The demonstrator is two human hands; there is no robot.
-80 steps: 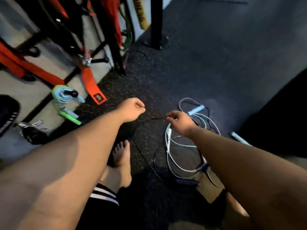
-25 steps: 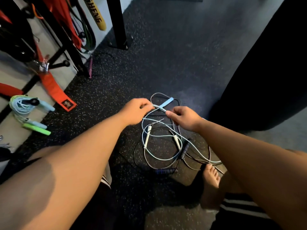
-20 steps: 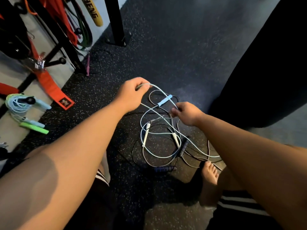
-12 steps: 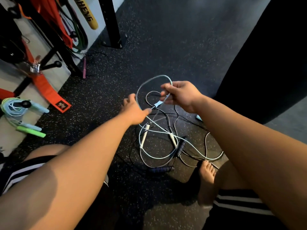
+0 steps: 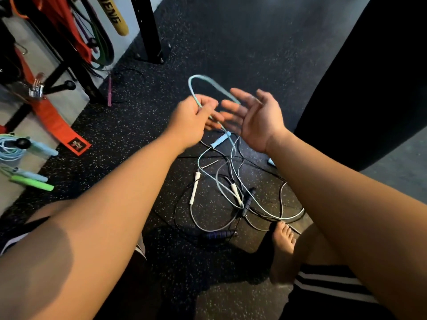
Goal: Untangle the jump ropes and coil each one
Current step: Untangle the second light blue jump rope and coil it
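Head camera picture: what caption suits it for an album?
Left hand holds up a loop of light blue jump rope above the floor tangle, open right hand beside it.

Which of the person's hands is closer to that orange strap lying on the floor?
Left. The left hand, holding the light blue rope, is to the right of the orange strap; the open right hand is even farther right.

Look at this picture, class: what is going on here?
A person seated on the gym floor is sorting tangled jump ropes. The left-hand grip pinches a raised loop of the light blue rope; the right-hand grip is open beside it, holding nothing. The white-handled rope and dark-handled rope lie tangled on the floor below.
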